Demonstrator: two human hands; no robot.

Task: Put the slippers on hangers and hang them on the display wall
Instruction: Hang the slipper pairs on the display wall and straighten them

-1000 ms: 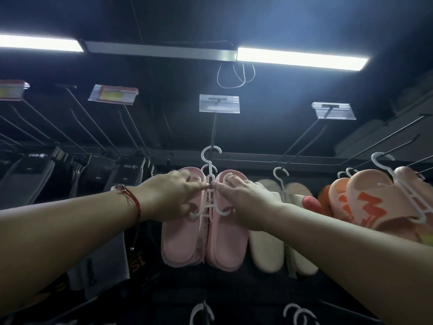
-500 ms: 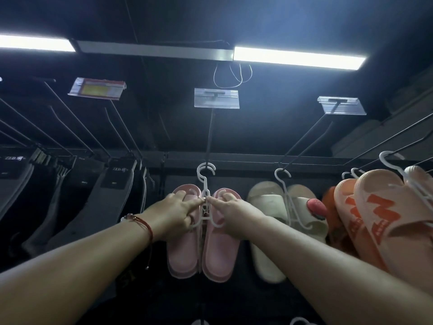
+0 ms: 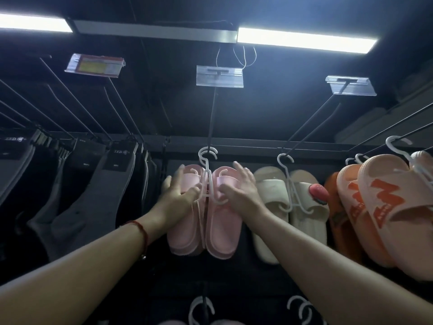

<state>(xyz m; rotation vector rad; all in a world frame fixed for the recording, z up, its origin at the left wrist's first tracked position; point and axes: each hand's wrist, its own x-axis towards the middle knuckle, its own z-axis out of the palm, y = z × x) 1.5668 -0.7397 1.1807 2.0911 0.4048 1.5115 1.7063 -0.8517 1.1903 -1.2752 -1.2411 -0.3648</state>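
Both arms reach up: left hand and right hand, fingers spread, grip loose, steadying the pink slippers. White hanger hooks the display peg. Best release gently, checking the pair hangs level.

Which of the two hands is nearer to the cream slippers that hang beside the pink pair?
Right. The right hand rests on the pink slippers, directly beside the cream slippers. The left hand is on the pink pair's far side.
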